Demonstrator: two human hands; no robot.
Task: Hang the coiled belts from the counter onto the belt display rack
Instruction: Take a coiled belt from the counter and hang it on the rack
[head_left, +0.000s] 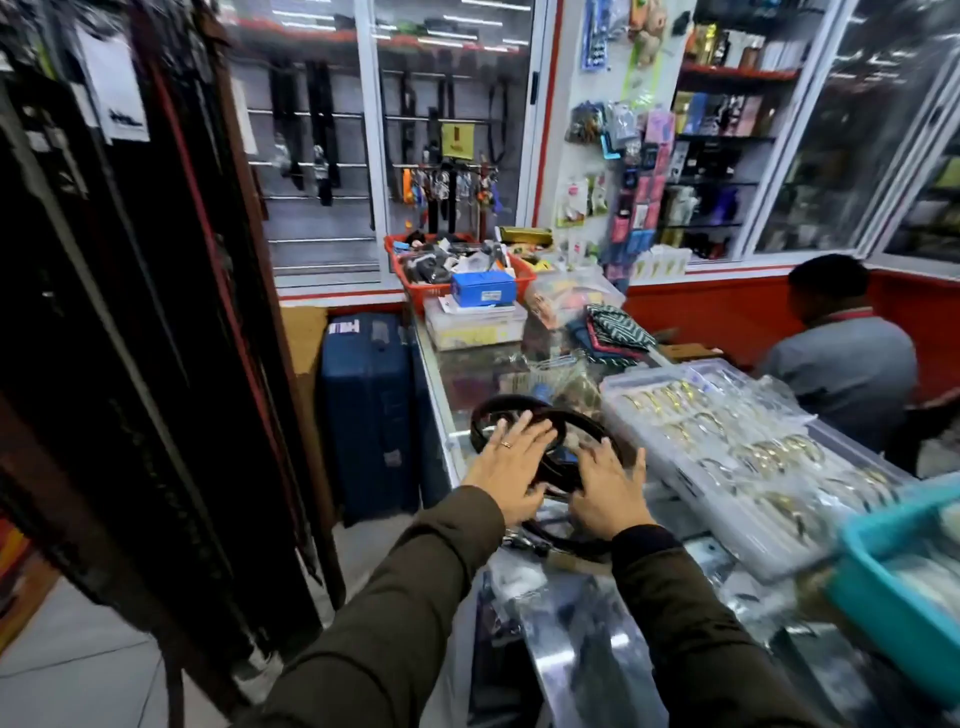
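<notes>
Several black coiled belts (558, 431) lie on the glass counter (467, 379) near its left edge. My left hand (511, 462) is spread flat over the left side of the coils, a ring on one finger. My right hand (608, 486) rests with fingers apart on their right side. Another coil (558, 535) with a metal buckle lies just below my hands. Neither hand has closed around a belt. The belt display rack (130, 312) stands at the left, full of long dark hanging belts.
Clear plastic boxes of gold items (737, 452) sit right of the belts, a teal basket (893, 577) nearer right. A red basket (415, 283) and blue box (483, 288) stand at the counter's far end. A blue suitcase (366, 410) is on the floor; a person (841, 353) sits behind the counter.
</notes>
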